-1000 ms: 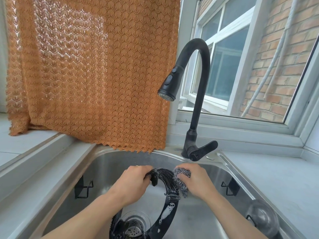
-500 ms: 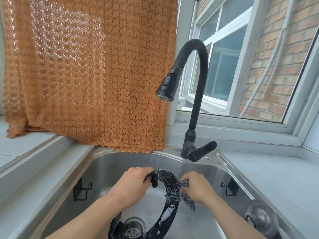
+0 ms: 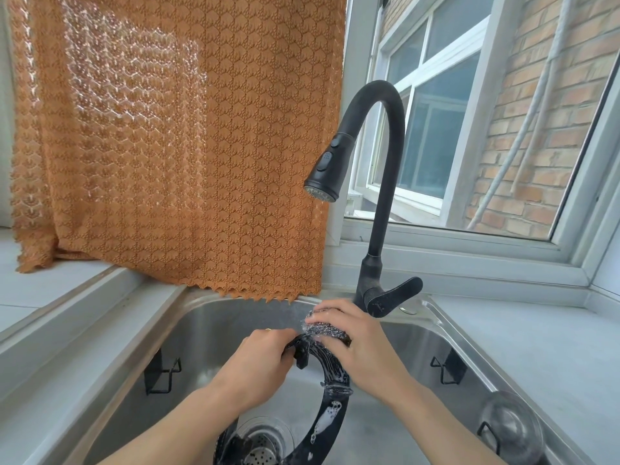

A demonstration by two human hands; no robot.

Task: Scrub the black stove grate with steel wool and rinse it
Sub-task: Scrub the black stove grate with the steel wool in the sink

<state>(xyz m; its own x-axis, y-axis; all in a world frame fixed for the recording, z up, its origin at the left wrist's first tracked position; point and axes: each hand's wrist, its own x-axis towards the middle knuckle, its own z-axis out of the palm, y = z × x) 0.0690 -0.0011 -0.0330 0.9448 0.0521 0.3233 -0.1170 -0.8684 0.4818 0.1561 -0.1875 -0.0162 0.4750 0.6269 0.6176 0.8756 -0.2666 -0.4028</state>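
The black round stove grate [image 3: 330, 414] stands on edge in the steel sink [image 3: 214, 323], its lower part over the drain and streaked with white suds. My left hand [image 3: 258, 360] grips the grate's upper left rim. My right hand [image 3: 355, 344] holds a wad of grey steel wool [image 3: 322, 327] and presses it on the top of the rim. Part of the rim is hidden under both hands.
A black gooseneck faucet [image 3: 379, 182] rises behind the sink, its spray head above the hands; no water runs. An orange lace curtain [image 3: 174, 135] hangs at the back left. The drain strainer [image 3: 261, 444] lies below; a suction hook [image 3: 510, 427] sticks to the right wall.
My right hand has moved the steel wool up from the grate's right side to the top of its rim. My left hand keeps its grip in place.
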